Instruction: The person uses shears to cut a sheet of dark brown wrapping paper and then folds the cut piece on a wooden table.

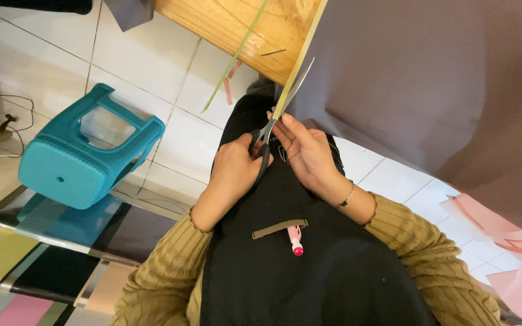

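Scissors (276, 111) in left hand (234, 166) — right hand (309, 154) steadies grey sheet (430, 84).

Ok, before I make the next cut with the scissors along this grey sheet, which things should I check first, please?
1. Grip on the scissors: the left hand has its fingers closed around the black handles. Ok.
2. Blades: open, lying along the yellowish edge of the grey sheet. Ok.
3. Right hand: it holds the sheet's edge beside the pivot, behind the blades. Ok, but close.
4. Cut line on the sheet: no mark shows from this view. Cannot tell.
5. Loose scraps: a thin green strip hangs over the wooden board, apart from the blades. Ok.
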